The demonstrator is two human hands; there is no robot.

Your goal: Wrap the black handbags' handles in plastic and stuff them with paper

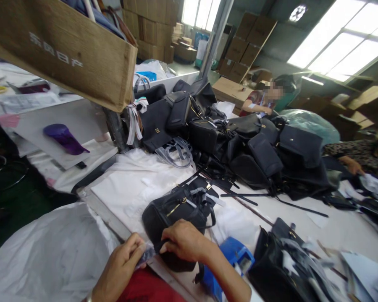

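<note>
While the left hand is pinching clear plastic, the right hand is grasping the near end of a black bag lying at one o'clock from the left; firm, even bracing is probably preventing slips.

Left hand and right hand bare, right forearm uncovered too. Red garment across the front of the body, cropped at the bottom. Thin pale band at left wrist, mostly out of view, type unclear.
</note>
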